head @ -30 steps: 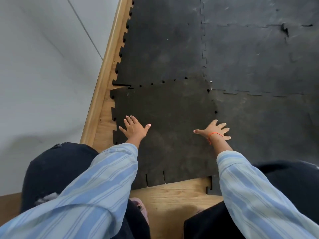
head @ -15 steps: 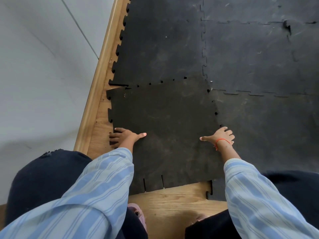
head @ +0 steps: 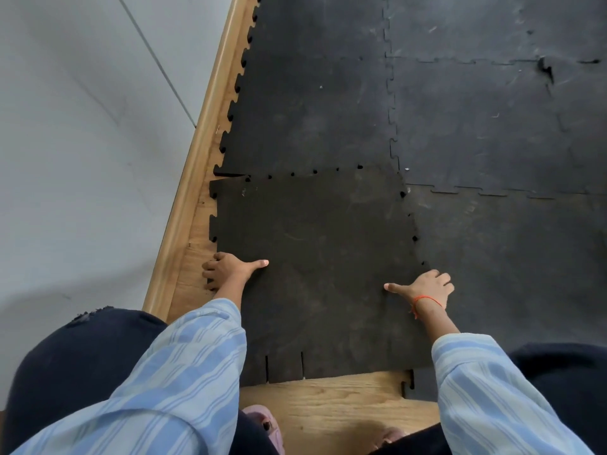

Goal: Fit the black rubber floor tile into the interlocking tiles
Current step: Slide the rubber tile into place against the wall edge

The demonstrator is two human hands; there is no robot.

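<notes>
1. Gripping the loose tile [head: 315,264] at its left edge, the left hand [head: 226,269] curls fingers under; judged for steering.
2. Right hand [head: 427,287] presses open-palmed, grasping nothing, on the right seam.
3. Tile lies flat between baseboard [head: 197,178] and laid tiles [head: 492,126], teeth unseated, skewed slightly; roughly square.

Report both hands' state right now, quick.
Left hand: fingers curled over the left edge of the loose tile, thumb flat on top, gripping it.
Right hand: on the tile's right edge, thumb out; grip cannot be told.
</notes>
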